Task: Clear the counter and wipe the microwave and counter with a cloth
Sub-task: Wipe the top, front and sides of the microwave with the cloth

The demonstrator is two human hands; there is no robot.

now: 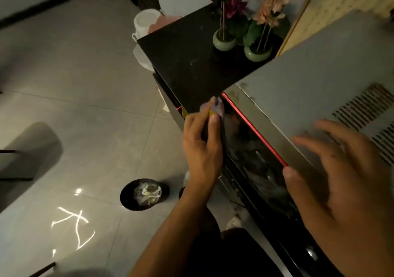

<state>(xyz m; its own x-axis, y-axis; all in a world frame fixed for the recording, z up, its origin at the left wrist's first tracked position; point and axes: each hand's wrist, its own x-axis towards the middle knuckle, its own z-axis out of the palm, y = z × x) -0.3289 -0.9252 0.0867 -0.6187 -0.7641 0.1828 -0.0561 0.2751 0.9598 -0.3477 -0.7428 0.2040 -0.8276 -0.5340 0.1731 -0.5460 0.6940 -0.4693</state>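
Observation:
A grey microwave (pixel 309 70) with a red strip along its dark glass door fills the right side, standing on a black counter (pixel 187 48). My left hand (pixel 202 140) grips a small bluish cloth (pixel 218 107) with a yellow patch and presses it against the door's upper left corner. My right hand (pixel 341 174) lies with spread fingers on the microwave's top front edge, thumb over the red strip. Most of the cloth is hidden behind my fingers.
Two green pots of artificial flowers (pixel 223 41) (pixel 258 52) stand at the counter's far end. A black bin (pixel 144 193) holding crumpled waste sits on the tiled floor below. A white bucket (pixel 146 21) stands beyond the counter. Vent slots (pixel 371 114) mark the microwave's top.

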